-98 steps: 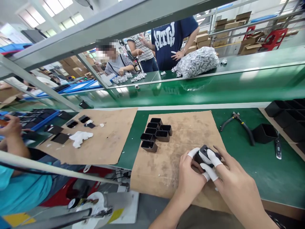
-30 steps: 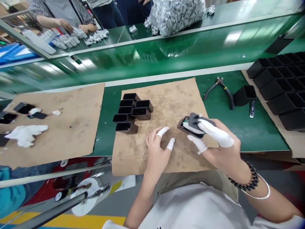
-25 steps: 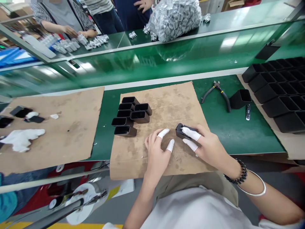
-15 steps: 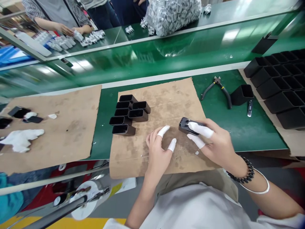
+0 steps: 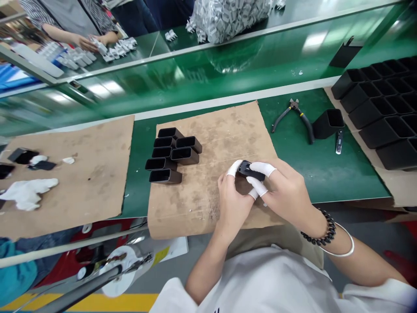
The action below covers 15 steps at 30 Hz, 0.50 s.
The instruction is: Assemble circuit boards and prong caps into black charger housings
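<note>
A small black rectangular plastic housing (image 5: 250, 171) is held between both hands over the brown cardboard sheet (image 5: 228, 130). My left hand (image 5: 233, 195) grips its left end with thumb and index finger, both in white finger cots. My right hand (image 5: 283, 182) holds it from the right, its cot-covered thumb and index finger closed on it. Part of the housing is hidden by the fingers. To the left, several hollow black rectangular sleeves (image 5: 165, 176) stand in two columns on the cardboard, openings up.
Diagonal cutters (image 5: 294, 104), a black open box (image 5: 328, 124) and a small knife (image 5: 339, 142) lie right of the cardboard. Rows of black boxes (image 5: 389, 111) fill the far right. A white glove (image 5: 28, 193) lies on the left cardboard. Across the partition, a person's hands (image 5: 87, 42) handle white parts.
My left hand has moved right and closed on the housing. My right hand has shifted slightly left with it. The camera view has shifted a little.
</note>
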Available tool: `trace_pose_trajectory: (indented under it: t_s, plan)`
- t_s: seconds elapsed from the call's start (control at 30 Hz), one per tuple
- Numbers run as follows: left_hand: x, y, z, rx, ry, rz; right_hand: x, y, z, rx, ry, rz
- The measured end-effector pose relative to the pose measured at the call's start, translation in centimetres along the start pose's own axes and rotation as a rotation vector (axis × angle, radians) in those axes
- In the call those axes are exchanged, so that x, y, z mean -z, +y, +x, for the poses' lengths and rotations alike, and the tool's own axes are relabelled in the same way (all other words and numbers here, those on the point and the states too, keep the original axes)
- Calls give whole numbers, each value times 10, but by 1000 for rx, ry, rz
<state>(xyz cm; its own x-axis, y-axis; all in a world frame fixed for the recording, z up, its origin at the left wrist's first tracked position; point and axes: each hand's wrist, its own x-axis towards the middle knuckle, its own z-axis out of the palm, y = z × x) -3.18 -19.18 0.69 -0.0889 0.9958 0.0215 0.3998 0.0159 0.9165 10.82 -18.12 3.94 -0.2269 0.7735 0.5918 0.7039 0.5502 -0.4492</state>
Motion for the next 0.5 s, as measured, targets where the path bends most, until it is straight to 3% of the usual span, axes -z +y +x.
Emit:
trace_pose_trajectory:
  t_s: [0.13, 0.27, 0.5]
  plan:
    - [0, -1, 2, -77, 2, -8, 13, 5, 14, -80, -81, 84]
    - [6, -4, 4, -128, -85, -31, 26, 18, 28, -199, -160, 209]
    - [11, -13, 8, -189, -161, -82, 34, 17, 30, -174, -192, 237]
